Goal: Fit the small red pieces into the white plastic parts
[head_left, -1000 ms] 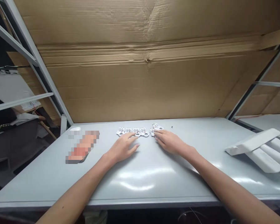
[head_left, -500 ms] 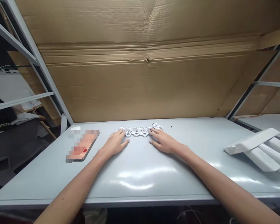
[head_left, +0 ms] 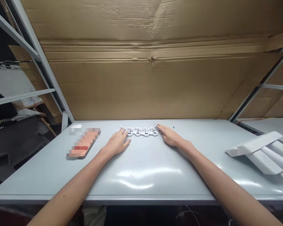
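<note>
Noted from the side of the room: a row of white plastic pieces, each with round holes, lies along the far part of the desk. The pieces touch or nearly touch, and the row's long axis runs crosswise, left to right, straight ahead of the person.

The left hand is open and rests palm down, its fingertips at the row's left end. The right hand is also open, not clenched, with its fingertips at the right end. So the row lies between the hands, each nearer its own end. Neither hand seems to grasp anything, though the small pieces make contact hard to judge.

Left of the row sits a pixelated flat object, perhaps a phone, with a small white oval thing beyond it. Long white foam strips lie at the desk's right side. A creased cardboard sheet stands behind, held by a metal shelf frame.
</note>
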`<move>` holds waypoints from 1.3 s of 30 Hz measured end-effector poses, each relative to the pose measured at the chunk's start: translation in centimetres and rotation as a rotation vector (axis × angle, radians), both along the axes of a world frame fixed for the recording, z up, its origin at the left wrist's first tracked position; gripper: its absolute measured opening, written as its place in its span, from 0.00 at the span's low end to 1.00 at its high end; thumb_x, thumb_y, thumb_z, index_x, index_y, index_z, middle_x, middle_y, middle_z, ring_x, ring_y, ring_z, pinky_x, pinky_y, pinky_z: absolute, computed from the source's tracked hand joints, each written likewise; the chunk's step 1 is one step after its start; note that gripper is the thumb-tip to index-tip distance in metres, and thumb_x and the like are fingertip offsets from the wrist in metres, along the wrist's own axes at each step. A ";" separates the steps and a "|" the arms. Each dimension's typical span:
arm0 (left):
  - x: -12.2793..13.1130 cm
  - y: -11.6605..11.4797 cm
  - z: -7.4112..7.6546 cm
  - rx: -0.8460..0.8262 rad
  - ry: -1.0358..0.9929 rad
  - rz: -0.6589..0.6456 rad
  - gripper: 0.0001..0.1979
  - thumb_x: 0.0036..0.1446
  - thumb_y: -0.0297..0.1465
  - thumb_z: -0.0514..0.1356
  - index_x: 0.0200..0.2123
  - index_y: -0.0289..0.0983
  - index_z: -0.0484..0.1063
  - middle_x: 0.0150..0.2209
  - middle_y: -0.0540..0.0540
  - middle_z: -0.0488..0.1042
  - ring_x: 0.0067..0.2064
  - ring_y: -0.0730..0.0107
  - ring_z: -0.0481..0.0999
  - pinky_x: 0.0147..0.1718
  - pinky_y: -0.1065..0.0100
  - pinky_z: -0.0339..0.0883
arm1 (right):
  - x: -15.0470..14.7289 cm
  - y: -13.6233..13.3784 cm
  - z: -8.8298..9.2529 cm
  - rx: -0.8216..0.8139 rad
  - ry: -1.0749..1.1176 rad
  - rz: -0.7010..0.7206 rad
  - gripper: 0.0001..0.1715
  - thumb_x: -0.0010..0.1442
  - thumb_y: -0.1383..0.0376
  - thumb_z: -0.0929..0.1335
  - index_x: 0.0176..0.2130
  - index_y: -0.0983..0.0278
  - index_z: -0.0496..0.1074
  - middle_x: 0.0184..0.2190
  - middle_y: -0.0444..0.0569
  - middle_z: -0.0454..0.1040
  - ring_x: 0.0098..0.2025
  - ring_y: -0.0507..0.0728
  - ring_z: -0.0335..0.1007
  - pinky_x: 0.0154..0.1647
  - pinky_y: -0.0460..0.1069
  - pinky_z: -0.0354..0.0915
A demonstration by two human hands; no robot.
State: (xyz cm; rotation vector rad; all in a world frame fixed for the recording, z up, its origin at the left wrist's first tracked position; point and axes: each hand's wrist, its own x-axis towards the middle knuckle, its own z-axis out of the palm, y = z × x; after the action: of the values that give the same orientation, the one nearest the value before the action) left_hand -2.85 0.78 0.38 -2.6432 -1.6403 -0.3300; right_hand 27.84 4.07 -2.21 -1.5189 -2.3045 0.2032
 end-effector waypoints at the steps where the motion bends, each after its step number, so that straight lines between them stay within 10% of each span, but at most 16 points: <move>1: 0.0 0.0 0.0 -0.004 -0.002 -0.002 0.19 0.66 0.37 0.50 0.55 0.34 0.67 0.63 0.33 0.63 0.63 0.47 0.63 0.59 0.52 0.60 | 0.0 -0.2 0.3 0.006 -0.011 -0.001 0.30 0.65 0.68 0.56 0.65 0.63 0.60 0.67 0.53 0.58 0.67 0.62 0.55 0.65 0.59 0.56; 7: -0.1 0.1 0.0 0.040 0.011 -0.006 0.18 0.65 0.37 0.51 0.53 0.36 0.67 0.61 0.34 0.64 0.63 0.48 0.63 0.59 0.49 0.58 | 0.6 -1.4 1.9 0.084 -0.131 -0.005 0.19 0.62 0.68 0.60 0.50 0.60 0.72 0.50 0.55 0.75 0.47 0.64 0.73 0.46 0.57 0.69; 15: 0.4 -0.4 0.3 0.031 0.050 0.007 0.19 0.66 0.36 0.51 0.56 0.35 0.66 0.62 0.33 0.63 0.64 0.49 0.62 0.61 0.49 0.56 | 1.7 -0.4 0.8 0.003 -0.046 0.001 0.28 0.66 0.59 0.60 0.64 0.60 0.59 0.66 0.53 0.60 0.64 0.64 0.59 0.61 0.57 0.61; 24: 0.2 -0.3 0.3 0.125 0.036 -0.004 0.17 0.64 0.35 0.52 0.54 0.35 0.67 0.61 0.31 0.65 0.63 0.45 0.63 0.61 0.44 0.54 | 2.3 -1.6 2.6 0.070 0.053 -0.046 0.25 0.64 0.55 0.63 0.57 0.61 0.67 0.56 0.57 0.72 0.53 0.67 0.71 0.51 0.59 0.68; 35: 1.1 -0.4 -0.2 0.148 -0.048 -0.120 0.18 0.68 0.29 0.45 0.54 0.35 0.69 0.59 0.36 0.68 0.60 0.53 0.67 0.59 0.51 0.60 | -6.8 -5.1 2.1 0.155 0.052 0.426 0.25 0.64 0.54 0.67 0.56 0.61 0.71 0.56 0.56 0.73 0.56 0.64 0.70 0.55 0.59 0.66; 39: 1.6 -0.8 -0.1 0.105 -0.105 -0.257 0.19 0.69 0.31 0.45 0.58 0.36 0.67 0.60 0.37 0.67 0.60 0.54 0.67 0.58 0.52 0.63 | -4.1 -3.8 2.9 0.169 0.160 0.243 0.18 0.68 0.56 0.61 0.45 0.60 0.76 0.47 0.52 0.79 0.48 0.61 0.74 0.50 0.56 0.67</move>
State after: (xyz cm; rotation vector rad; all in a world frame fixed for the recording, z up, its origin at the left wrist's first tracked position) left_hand -1.28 -0.06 0.31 -2.7997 -1.2655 -0.5522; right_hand 23.71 0.25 0.64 -1.0995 -2.3080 0.1809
